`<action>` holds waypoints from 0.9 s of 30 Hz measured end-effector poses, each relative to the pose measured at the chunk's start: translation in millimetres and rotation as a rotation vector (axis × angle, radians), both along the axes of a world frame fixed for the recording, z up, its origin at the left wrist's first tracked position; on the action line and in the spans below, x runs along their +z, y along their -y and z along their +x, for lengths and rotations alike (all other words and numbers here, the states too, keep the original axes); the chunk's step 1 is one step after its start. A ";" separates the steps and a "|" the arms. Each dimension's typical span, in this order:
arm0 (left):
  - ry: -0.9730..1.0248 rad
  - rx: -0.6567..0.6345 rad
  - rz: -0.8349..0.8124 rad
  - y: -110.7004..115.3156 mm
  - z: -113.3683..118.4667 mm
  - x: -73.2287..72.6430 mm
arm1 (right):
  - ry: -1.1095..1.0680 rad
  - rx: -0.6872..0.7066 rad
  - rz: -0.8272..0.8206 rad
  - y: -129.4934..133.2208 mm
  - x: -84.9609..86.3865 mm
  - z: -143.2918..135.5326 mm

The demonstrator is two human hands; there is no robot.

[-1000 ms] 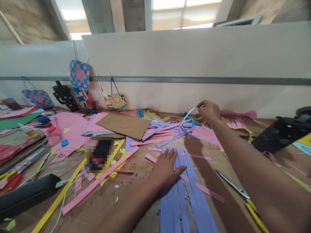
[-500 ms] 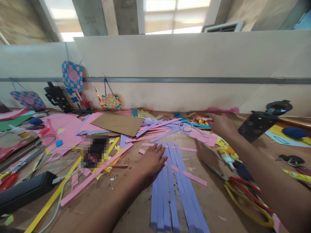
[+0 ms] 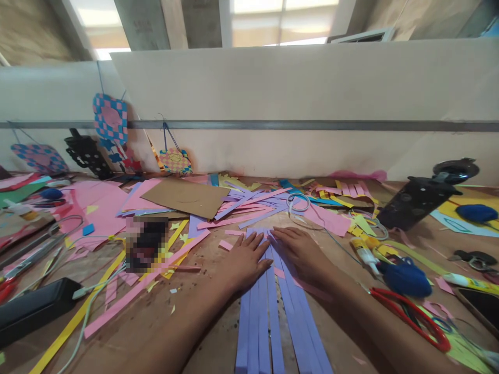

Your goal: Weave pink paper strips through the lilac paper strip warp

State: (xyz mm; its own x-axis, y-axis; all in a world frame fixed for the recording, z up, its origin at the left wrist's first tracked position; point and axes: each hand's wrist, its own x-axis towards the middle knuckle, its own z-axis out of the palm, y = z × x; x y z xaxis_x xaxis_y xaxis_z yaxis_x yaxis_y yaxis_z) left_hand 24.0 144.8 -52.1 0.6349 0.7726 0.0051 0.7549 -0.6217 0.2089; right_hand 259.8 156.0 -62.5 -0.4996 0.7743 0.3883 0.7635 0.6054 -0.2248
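Right hand back beside left hand, both flat and outstretched, purple strips partly hidden beneath.

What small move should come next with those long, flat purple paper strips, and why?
Probably nudge the long, flat purple paper strips on the right inward with the right hand, steadying the others with the left hand. Both hands lie over the strips near their far ends, and the gap between the left and right groups widens toward the person.
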 end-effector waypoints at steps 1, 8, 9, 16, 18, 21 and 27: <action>0.000 0.003 -0.003 0.4 0.2 0.1 | 0.014 0.001 -0.005 -0.6 -3.6 -0.7; 0.004 0.016 -0.024 3.0 0.5 0.2 | 0.096 -0.056 -0.006 -1.2 -16.5 1.6; 0.007 0.017 -0.023 3.2 0.4 -0.2 | 0.103 -0.061 -0.003 -0.7 -16.9 2.0; 0.021 0.006 -0.039 2.6 -0.5 -2.2 | 0.124 -0.073 0.015 -0.5 -20.3 1.5; 0.024 0.002 -0.037 2.0 -0.6 -3.3 | 0.120 -0.077 0.019 -0.6 -22.1 1.3; 0.025 0.007 -0.025 1.8 -0.4 -4.8 | 0.114 -0.081 0.023 -0.2 -24.3 0.6; 0.020 0.015 -0.027 3.4 1.2 -3.0 | 0.109 -0.088 0.020 0.9 -24.6 -1.9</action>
